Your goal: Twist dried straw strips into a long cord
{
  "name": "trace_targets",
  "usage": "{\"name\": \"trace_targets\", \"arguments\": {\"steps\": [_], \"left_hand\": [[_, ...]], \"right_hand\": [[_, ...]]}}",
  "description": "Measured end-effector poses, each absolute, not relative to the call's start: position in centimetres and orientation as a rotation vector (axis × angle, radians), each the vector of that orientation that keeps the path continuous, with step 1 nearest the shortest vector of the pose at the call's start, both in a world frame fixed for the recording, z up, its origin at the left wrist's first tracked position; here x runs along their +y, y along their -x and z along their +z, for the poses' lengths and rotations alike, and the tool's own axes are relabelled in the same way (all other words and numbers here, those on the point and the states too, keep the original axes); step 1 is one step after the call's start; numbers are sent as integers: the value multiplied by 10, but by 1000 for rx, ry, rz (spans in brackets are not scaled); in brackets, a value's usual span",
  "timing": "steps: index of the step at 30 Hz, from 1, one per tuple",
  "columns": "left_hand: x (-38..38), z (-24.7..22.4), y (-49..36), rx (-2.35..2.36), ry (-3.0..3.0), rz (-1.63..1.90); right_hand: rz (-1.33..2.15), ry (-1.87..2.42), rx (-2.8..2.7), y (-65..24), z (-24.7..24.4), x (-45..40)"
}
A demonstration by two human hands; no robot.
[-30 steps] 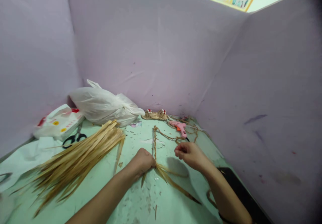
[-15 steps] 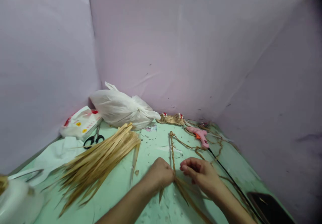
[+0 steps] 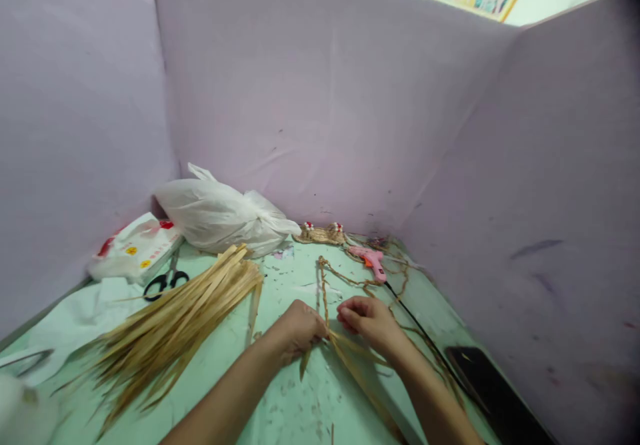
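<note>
My left hand (image 3: 303,328) is closed in a pinch on a thin twisted straw cord (image 3: 325,292), at the point where loose flat strands (image 3: 363,392) fan out toward the lower right. Just to the right of that point is my right hand (image 3: 367,318), its fingers curled and the thumb against the fingertips. Whether a strand is between them is hidden. From the pinch the cord runs up the table, bends at the top and trails right toward a pink glue gun (image 3: 373,262). A thick bundle of dry straw strips (image 3: 190,332) lies left of my left hand.
Black-handled scissors (image 3: 167,284), a tissue pack (image 3: 137,248) and a white paper sheet (image 3: 85,312) lie on the left. A tied white plastic bag (image 3: 225,218) and a woven piece with red-white beads (image 3: 323,234) lie at the back. A dark phone-like slab (image 3: 493,392) lies right.
The view has shifted, so everything sits further left in the picture and more shows above the panel. Both hands stay close together, the left still on the cord.
</note>
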State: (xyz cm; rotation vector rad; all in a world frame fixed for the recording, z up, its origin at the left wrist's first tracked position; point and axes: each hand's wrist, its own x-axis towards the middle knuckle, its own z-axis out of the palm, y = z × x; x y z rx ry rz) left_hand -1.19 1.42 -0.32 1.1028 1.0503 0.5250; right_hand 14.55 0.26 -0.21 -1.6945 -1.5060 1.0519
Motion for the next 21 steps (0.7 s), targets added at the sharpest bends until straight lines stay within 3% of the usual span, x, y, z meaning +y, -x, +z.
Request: {"name": "trace_targets", "arguments": {"steps": [7, 21], "left_hand": [[11, 5, 17, 1061, -1193, 440], [13, -5, 14, 1087, -1315, 426]], "right_hand": [[1118, 1705, -1772, -128, 3, -10], [1293, 1687, -1368, -127, 1, -14]]}}
